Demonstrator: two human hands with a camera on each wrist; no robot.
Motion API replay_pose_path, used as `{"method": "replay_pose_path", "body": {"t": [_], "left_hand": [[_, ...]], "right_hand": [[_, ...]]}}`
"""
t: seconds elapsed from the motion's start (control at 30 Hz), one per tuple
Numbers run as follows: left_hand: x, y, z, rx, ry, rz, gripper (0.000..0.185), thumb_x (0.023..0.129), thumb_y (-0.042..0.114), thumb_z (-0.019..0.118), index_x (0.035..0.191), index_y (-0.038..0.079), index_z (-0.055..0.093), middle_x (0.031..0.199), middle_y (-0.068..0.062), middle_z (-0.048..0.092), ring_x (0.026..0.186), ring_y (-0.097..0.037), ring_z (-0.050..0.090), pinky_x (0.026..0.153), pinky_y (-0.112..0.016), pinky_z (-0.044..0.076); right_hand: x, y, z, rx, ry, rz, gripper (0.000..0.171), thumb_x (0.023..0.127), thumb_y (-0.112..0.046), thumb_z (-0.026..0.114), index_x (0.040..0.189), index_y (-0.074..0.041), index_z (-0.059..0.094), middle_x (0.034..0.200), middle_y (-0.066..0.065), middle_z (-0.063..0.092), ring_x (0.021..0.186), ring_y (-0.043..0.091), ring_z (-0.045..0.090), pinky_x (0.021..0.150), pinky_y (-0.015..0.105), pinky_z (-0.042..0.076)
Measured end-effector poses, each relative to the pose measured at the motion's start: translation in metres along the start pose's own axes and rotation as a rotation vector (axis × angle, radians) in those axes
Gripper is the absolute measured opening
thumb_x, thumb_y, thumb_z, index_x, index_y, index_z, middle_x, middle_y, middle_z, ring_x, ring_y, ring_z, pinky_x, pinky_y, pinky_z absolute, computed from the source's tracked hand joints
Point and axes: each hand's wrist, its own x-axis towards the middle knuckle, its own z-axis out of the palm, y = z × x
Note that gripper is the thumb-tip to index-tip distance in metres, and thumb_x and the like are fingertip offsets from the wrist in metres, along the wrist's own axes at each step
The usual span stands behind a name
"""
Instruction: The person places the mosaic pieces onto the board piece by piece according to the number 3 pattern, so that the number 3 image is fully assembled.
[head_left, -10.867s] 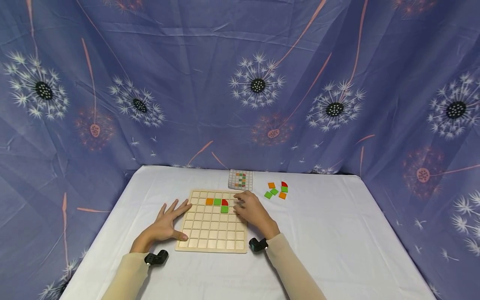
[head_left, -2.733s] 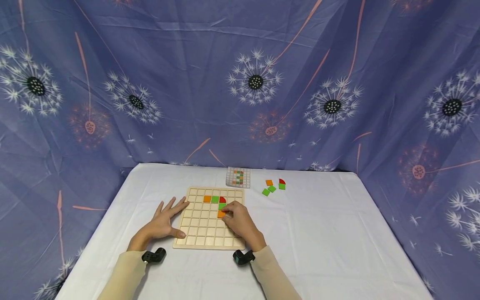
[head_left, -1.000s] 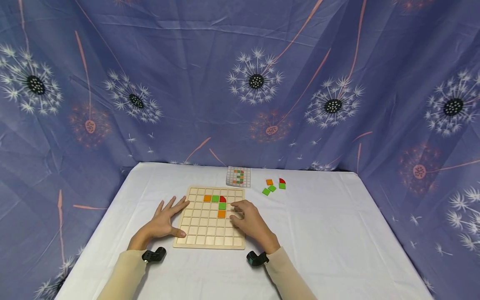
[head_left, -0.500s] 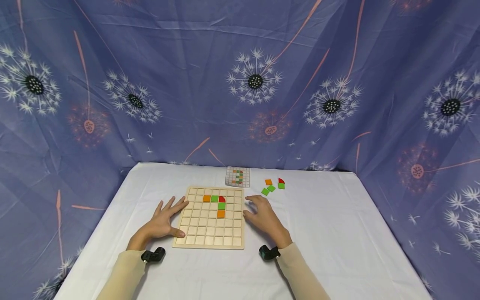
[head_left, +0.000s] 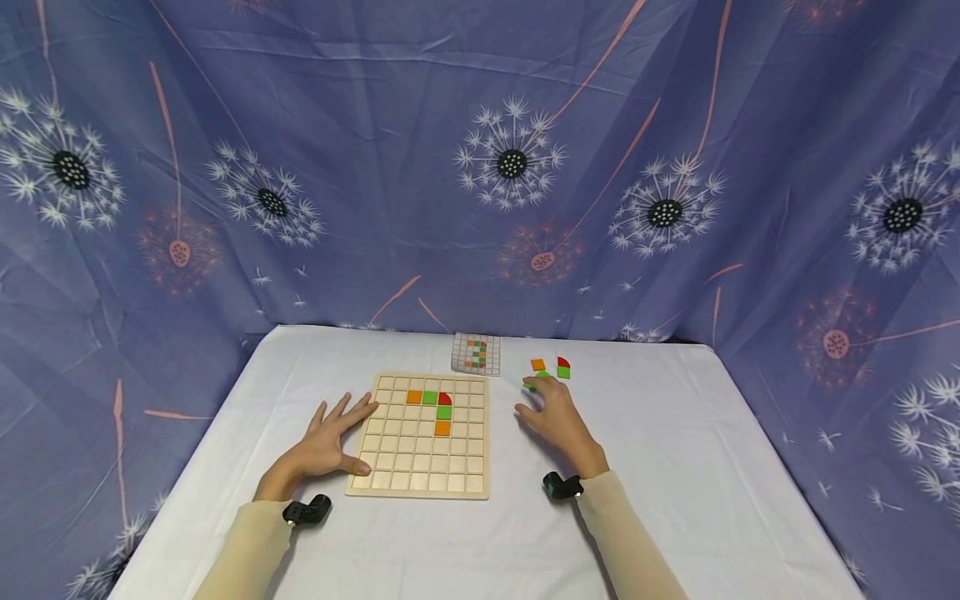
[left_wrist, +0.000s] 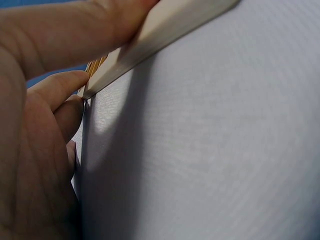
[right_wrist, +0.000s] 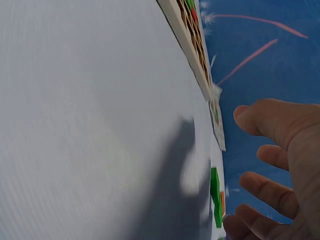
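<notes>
My left hand [head_left: 322, 446] rests at the left edge of the wooden grid board [head_left: 420, 483], fingers spread, fingertips and thumb touching its rim. On the board lie an orange tile [head_left: 414, 397], a green tile [head_left: 430, 397] and a red quarter-round tile [head_left: 445, 399] in a row; below the red one come a green tile [head_left: 444, 412] and an orange tile [head_left: 442, 428]. My right hand [head_left: 561, 421] hovers by loose green tiles [right_wrist: 215, 186], partly covering them in the head view. Its thumb and fingers are apart, with nothing between them.
A pattern card [head_left: 476, 354] lies behind the board. Beyond the right hand are a loose orange tile [head_left: 537, 365], a red quarter-round tile [head_left: 563, 362] and another green tile [head_left: 563, 373]. A patterned cloth [head_left: 390, 208] hangs behind the white table [head_left: 675, 467].
One orange tile from the loose group now sits on the board below the green tile. My right hand has left the board and moved right to the loose tiles. The left hand stays put.
</notes>
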Motion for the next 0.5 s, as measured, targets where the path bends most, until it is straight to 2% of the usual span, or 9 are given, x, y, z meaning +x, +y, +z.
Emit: {"method": "replay_pose_path", "body": {"t": [0.2,0.3,0.5], "left_hand": [[-0.001,0.001,-0.001,-0.013,0.002,0.004,0.116,0.06,0.046,0.092,0.157,0.007,0.041,0.169,-0.02,0.025,0.156,-0.053,0.005,0.122,-0.07,-0.011],[-0.001,0.001,-0.001,-0.026,-0.001,0.008,0.117,0.06,0.046,0.092,0.158,0.007,0.04,0.168,-0.02,0.025,0.156,-0.054,0.004,0.122,-0.07,-0.011],[-0.001,0.0,-0.001,-0.023,-0.005,0.006,0.118,0.061,0.046,0.092,0.158,0.007,0.039,0.169,-0.02,0.025,0.156,-0.053,0.003,0.122,-0.07,-0.012]], "right_hand": [[0.006,0.013,-0.001,0.0,0.0,0.024,0.05,0.089,-0.024,0.08,0.132,-0.003,0.066,0.136,0.018,0.065,0.133,0.042,0.054,0.115,0.058,0.041],[0.007,0.017,-0.001,0.014,-0.008,0.066,0.052,0.089,-0.025,0.08,0.134,-0.004,0.065,0.137,0.019,0.063,0.135,0.043,0.053,0.116,0.059,0.041],[0.011,0.019,-0.001,0.027,0.001,0.095,0.056,0.089,-0.025,0.08,0.137,-0.001,0.063,0.136,0.021,0.063,0.133,0.042,0.055,0.115,0.057,0.043]]}}
